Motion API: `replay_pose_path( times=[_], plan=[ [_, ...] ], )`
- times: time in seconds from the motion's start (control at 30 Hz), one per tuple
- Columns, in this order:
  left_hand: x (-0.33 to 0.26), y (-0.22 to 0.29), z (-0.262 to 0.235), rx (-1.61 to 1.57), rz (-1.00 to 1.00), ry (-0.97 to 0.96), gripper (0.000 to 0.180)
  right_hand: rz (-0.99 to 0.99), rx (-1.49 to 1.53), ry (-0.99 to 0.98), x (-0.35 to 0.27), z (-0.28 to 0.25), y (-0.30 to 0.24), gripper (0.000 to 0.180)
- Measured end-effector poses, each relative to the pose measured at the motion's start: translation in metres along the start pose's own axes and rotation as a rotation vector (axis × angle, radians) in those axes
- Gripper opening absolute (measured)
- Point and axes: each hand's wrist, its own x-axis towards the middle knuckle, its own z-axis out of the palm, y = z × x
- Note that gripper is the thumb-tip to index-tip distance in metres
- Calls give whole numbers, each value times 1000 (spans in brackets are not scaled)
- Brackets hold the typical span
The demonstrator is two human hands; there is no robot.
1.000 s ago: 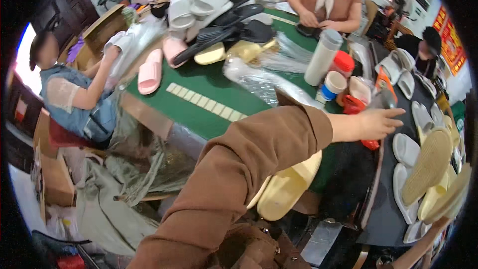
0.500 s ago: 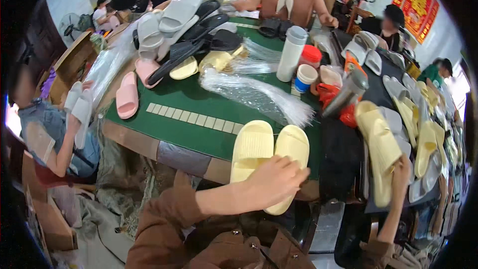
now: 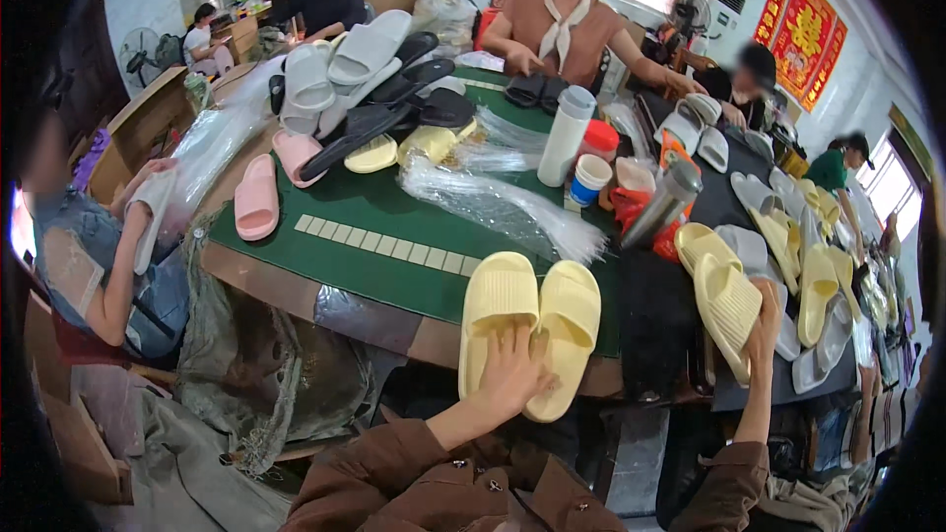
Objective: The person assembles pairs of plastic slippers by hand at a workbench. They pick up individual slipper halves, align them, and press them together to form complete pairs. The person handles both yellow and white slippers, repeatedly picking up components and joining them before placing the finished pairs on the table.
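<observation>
A pair of pale yellow slide sandals (image 3: pixel 530 323) is laid side by side, soles down, at the near edge of the green table (image 3: pixel 384 236), heels overhanging toward the person. The left hand (image 3: pixel 514 374) is pressed flat on the heels with fingers spread. The right hand (image 3: pixel 765 323) is raised beside the table, closed around the heel of another yellow slide (image 3: pixel 727 307), held tilted near a second yellow slide (image 3: pixel 702 241). Clear plastic bags (image 3: pixel 503 205) are lain behind the pair, near a white bottle (image 3: pixel 566 135).
</observation>
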Motion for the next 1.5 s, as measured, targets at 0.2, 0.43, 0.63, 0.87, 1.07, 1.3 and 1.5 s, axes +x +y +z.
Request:
replay_pose_path(
  times=[0.2,0.43,0.63,0.87,1.07,1.3,1.5],
  plan=[
    [0,3,5,-76,-52,-54,71,14,-17,-224,-17,27,7,30],
    [-7,-41,5,-29,-18,98,59,134,28,-335,-15,25,12,37],
    [-22,-166,-27,96,-159,111,52,64,120,-431,-9,26,53,39],
    [-32,-319,-95,204,-525,3,57,34,175,-523,1,22,44,37],
    [-40,-332,-76,309,-418,217,49,-81,-195,-540,20,27,5,31],
    [-33,-309,-90,418,-554,166,46,-25,40,-412,6,36,5,32],
    [-13,-236,-107,88,-372,375,33,89,206,-258,-6,7,-30,33]
  ],
)
